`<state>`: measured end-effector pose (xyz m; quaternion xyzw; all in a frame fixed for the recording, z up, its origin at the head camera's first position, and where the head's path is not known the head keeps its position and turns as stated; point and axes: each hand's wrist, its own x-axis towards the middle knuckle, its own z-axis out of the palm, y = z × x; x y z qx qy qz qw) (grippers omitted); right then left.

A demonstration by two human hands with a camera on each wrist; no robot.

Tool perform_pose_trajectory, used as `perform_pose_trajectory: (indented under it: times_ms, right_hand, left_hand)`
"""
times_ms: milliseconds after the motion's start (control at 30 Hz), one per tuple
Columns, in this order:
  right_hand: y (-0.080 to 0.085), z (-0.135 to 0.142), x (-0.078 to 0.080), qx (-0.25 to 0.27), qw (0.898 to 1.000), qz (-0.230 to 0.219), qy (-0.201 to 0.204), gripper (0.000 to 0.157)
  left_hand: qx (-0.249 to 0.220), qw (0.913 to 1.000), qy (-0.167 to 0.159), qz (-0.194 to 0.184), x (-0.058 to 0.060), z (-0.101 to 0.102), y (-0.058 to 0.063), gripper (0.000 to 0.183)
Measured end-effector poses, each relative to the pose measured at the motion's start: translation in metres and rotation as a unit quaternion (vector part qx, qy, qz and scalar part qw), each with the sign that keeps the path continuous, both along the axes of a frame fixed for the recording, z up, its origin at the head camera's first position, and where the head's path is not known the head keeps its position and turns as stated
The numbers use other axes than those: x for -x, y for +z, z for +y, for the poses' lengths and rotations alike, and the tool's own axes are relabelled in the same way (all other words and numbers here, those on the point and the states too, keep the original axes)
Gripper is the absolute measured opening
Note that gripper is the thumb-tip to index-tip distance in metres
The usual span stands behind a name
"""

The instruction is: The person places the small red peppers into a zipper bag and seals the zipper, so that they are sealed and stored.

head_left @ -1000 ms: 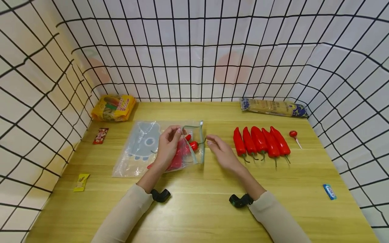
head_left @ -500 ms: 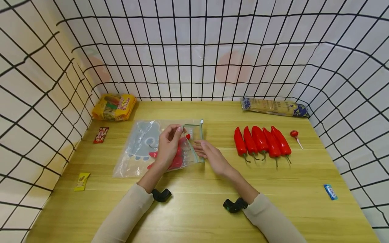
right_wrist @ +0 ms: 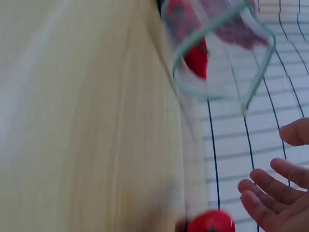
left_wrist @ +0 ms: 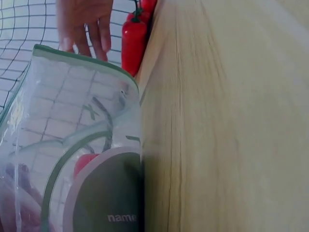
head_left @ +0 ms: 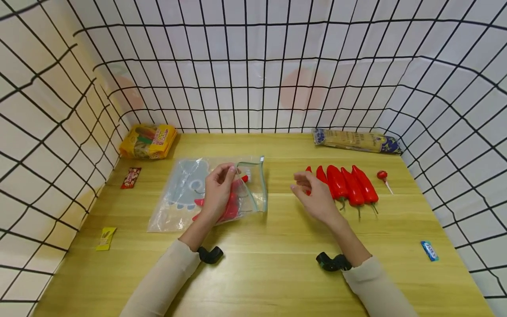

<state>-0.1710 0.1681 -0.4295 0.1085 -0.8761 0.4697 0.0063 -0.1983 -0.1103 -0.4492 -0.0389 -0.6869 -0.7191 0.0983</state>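
My left hand (head_left: 217,189) pinches the upper lip of a clear zip bag (head_left: 259,193) with a green-edged opening, holding its mouth apart toward the right. Red peppers (head_left: 229,211) lie inside the bag, partly hidden by this hand. My right hand (head_left: 317,200) is at the left end of a row of red peppers (head_left: 337,182), covering part of the leftmost ones. In the right wrist view its fingers (right_wrist: 277,186) are spread and loosely bent with nothing between them, above a pepper (right_wrist: 212,222). The left wrist view shows the bag's opening (left_wrist: 72,56) facing that hand.
At the back left stands a yellow food packet (head_left: 148,141); a long noodle-like packet (head_left: 356,141) lies back right. Small wrapped sweets, red (head_left: 130,178), yellow (head_left: 105,238) and blue (head_left: 429,250), and a lollipop (head_left: 382,175) lie around. Black wire mesh (head_left: 265,83) encloses the table.
My right hand brought a red pepper into the bag's mouth, let go of it inside, then moved right to the pepper row. The left hand stayed on the bag.
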Motion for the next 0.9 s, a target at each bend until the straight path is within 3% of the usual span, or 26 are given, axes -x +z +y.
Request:
perform_pose_trajectory:
  times_ms: [133,300,467,633,767,900]
  right_hand:
    - [0.001,0.018,0.007,-0.073,0.997,0.0,-0.033,0.047]
    - [-0.007,0.025,0.013,-0.142,0.989,-0.025,-0.024,0.051]
    - [-0.015,0.023,0.017,-0.17,0.985,-0.013,0.008,0.049]
    - [-0.019,0.017,0.016,-0.165,0.985,0.021,0.046,0.047]
    - [-0.016,0.017,0.012,-0.18,0.983,0.027,0.019,0.051]
    - [-0.01,0.018,0.008,-0.213,0.977,-0.004,-0.006,0.054]
  left_hand:
    - [0.018,0.9998,0.002,0.002,0.003,-0.002,0.002,0.03]
    - [0.019,0.9998,0.002,-0.007,0.004,-0.004,0.001,0.031]
    - [0.01,0.9999,-0.003,0.005,0.006,-0.003,-0.002,0.032]
    - [0.017,0.9997,-0.018,0.001,0.007,0.001,-0.005,0.031]
    - [0.02,0.9996,-0.02,-0.005,0.007,0.005,-0.005,0.032]
    - [0.019,0.9998,-0.01,0.002,0.008,0.008,-0.002,0.034]
